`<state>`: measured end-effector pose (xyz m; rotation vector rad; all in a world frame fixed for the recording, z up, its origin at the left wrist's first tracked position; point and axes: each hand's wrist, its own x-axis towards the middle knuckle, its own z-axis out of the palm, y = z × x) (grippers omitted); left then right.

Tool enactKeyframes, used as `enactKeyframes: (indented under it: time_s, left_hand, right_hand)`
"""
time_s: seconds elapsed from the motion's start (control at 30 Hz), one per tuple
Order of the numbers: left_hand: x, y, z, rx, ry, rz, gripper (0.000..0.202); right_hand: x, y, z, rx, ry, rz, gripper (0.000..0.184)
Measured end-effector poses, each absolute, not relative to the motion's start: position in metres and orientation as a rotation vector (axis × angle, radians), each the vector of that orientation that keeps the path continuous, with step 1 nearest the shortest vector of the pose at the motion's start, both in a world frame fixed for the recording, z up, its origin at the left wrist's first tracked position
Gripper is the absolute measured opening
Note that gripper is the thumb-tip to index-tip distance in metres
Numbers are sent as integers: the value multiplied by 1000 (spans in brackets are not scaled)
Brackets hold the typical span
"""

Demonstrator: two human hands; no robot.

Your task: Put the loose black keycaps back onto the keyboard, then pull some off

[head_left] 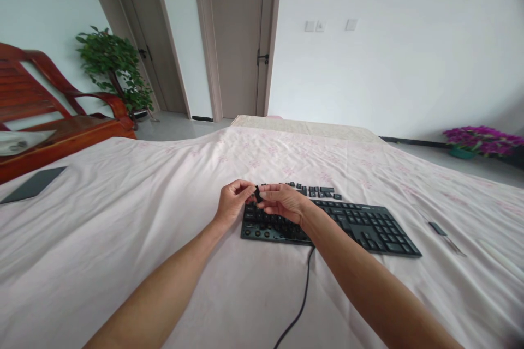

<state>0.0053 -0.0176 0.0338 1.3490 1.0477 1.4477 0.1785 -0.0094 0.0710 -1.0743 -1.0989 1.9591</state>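
Observation:
A small black keycap (257, 194) is pinched between my two hands, above the left end of a black keyboard (360, 224). My left hand (235, 200) grips it from the left with thumb and fingers. From the right, the thumb and fingertips of my right hand (285, 202) close on it too. Several round key posts (257, 233) lie bare at the keyboard's near left corner. Behind the keyboard several loose keycaps (326, 190) rest on the cloth. My right hand and forearm hide part of the keys.
A pale flowered cloth (172, 262) with folds covers the surface. The keyboard's cable (305, 297) runs toward me. A keycap puller with wire loops (438, 228) lies at the right, and a dark flat panel (35, 184) at the far left. A wooden bench (102, 125) stands beyond.

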Motion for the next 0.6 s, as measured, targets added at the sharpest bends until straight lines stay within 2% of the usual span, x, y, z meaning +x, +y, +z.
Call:
enactKeyframes:
  time_s: [0.2, 0.37, 0.6]
  left_hand:
    - [-15, -4, 18, 1395, 1269, 1461, 42]
    - [-21, 3, 3, 1492, 1401, 1243, 36]
    - [-19, 5, -3, 1602, 1424, 1231, 34]
  right_hand:
    - [185, -26, 62, -1235, -1360, 1607, 21]
    - [192, -42, 46, -1308, -1750, 1252, 19]
    - [187, -64, 55, -1306, -2252, 444, 21]
